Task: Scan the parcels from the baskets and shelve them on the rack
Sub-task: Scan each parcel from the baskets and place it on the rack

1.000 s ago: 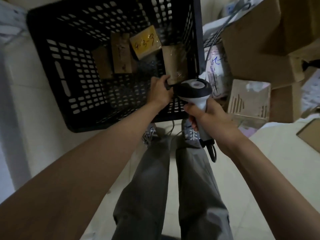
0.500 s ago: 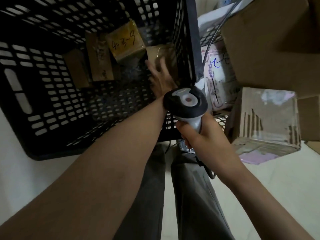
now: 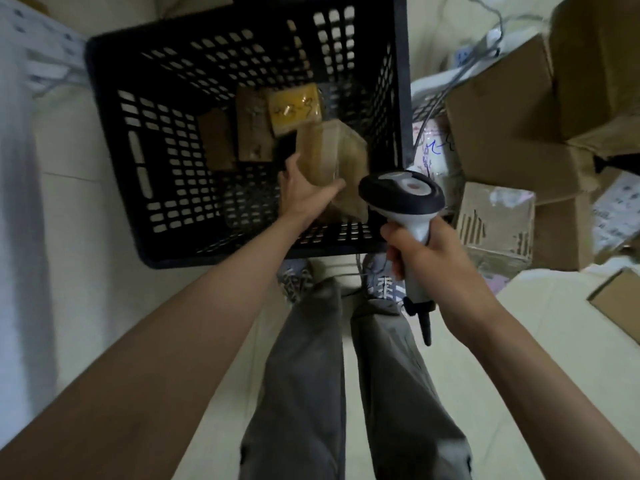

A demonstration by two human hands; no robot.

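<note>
Head view: my right hand [image 3: 427, 252] wraps its grip round the scanner [image 3: 405, 206] handle. Beyond it, my left hand [image 3: 304, 194] clasps a tape-wrapped brown parcel [image 3: 332, 157] over the black basket [image 3: 221, 140]; more parcels [image 3: 252, 129] lie on the basket's floor.
</note>
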